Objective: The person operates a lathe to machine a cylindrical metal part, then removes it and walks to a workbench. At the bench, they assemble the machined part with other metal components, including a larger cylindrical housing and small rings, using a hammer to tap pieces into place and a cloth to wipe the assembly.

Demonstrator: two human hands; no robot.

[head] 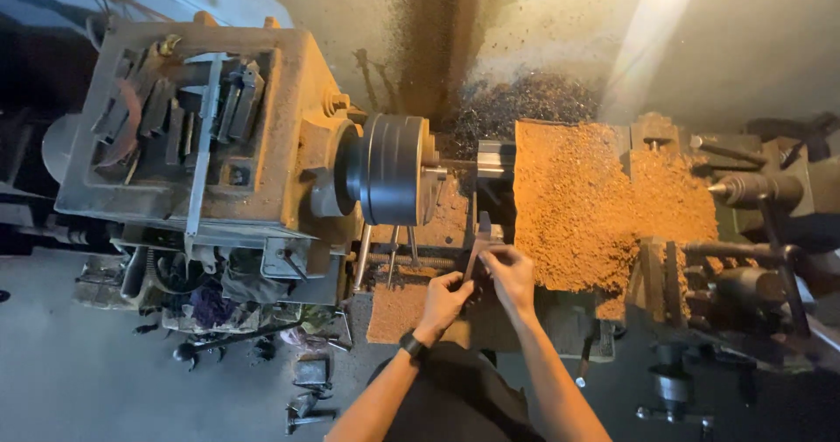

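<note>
Two hands meet on a thin metal tool (478, 248) just in front of the lathe chuck (391, 169).

Left hand (444, 302), with a dark wristband, curls its fingers around the tool's lower end; right hand (510, 273) pinches it from the other side, and whether the tool reaches the shiny workpiece (493, 158) beside the chuck cannot be told. Right of the chuck, orange-brown shavings (586, 206) blanket the carriage. Left of the chuck, the headstock (188, 127) carries loose tools on top.
</note>
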